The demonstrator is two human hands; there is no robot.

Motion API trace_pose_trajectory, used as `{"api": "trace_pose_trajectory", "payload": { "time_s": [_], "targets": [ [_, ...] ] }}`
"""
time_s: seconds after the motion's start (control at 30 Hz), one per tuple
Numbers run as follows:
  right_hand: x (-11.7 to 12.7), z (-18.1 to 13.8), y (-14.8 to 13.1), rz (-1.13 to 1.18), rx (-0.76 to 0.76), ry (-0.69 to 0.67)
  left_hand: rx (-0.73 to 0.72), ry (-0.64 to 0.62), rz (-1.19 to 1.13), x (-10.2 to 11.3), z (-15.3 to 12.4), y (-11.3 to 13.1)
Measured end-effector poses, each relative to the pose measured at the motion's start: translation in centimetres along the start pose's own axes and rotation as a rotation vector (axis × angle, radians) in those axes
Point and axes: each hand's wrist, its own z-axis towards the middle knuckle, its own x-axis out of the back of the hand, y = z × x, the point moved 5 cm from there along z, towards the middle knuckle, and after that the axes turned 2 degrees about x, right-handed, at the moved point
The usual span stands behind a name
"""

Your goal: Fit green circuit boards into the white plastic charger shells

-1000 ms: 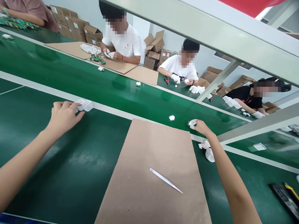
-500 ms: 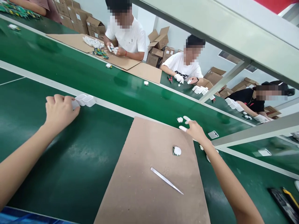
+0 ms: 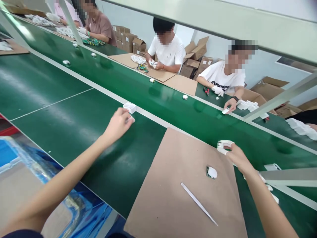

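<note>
My left hand [image 3: 119, 125] reaches out over the green table, fingers curled around a small white plastic shell at its tips, just below another white shell [image 3: 130, 107] by the belt's edge strip. My right hand [image 3: 234, 153], with white finger cots, pinches a small white part [image 3: 223, 144] at the far right corner of the brown cardboard mat [image 3: 173, 185]. On the mat lie a small round white piece on a green board [image 3: 211, 172] and metal tweezers [image 3: 198, 203].
A green conveyor belt [image 3: 158, 96] carries several small white parts. Across it several people sit working at cardboard mats, with cardboard boxes stacked behind them. A grey frame beam [image 3: 287, 173] crosses at right. Blue plastic wrap [image 3: 37, 165] lies at lower left.
The view swung left. My left hand closed on a white shell beside the strip. My right hand closed on a white part from the belt, after dropping the round piece on the mat.
</note>
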Motion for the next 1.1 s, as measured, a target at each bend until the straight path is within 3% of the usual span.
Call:
{"api": "trace_pose_trajectory", "payload": {
  "time_s": [0.07, 0.13, 0.23, 0.3, 0.4, 0.57, 0.77, 0.87, 0.97, 1.1],
  "targets": [
    [-2.1, -5.0, -1.9, 0.221, 0.076, -0.085, -0.176, -0.119, -0.215, -0.4, -3.7, 4.6],
    [-4.9, -10.1, -4.5, 0.759, 0.15, -0.265, -0.359, -0.221, -0.388, -1.2, -8.1, 9.3],
    [-8.3, -15.6, -7.6, 1.148, 0.114, -0.407, -0.555, -0.341, -0.451, -2.9, -14.1, 14.6],
    [-9.7, -17.7, -8.6, 1.243, 0.083, -0.461, -0.605, -0.438, -0.453, -4.2, -17.1, 16.4],
    [-10.4, -19.3, -8.8, 1.296, 0.08, -0.512, -0.6, -0.564, -0.458, -5.3, -19.6, 17.1],
    [-10.4, -20.3, -7.9, 1.302, 0.118, -0.534, -0.527, -0.733, -0.579, -4.5, -20.4, 15.9],
    [-9.4, -19.8, -7.5, 1.201, 0.16, -0.464, -0.549, -0.764, -0.623, -4.7, -18.9, 15.8],
    [-8.0, -19.6, -8.0, 1.137, 0.293, -0.386, -0.635, -0.689, -0.672, -4.7, -17.1, 17.6],
    [-5.9, -19.8, -8.6, 1.118, 0.474, -0.248, -0.722, -0.515, -0.746, -4.0, -15.6, 19.8],
    [-3.8, -21.1, -9.2, 1.017, 0.692, -0.022, -0.796, -0.368, -0.923, -3.5, -15.5, 21.7]
  ]
}}
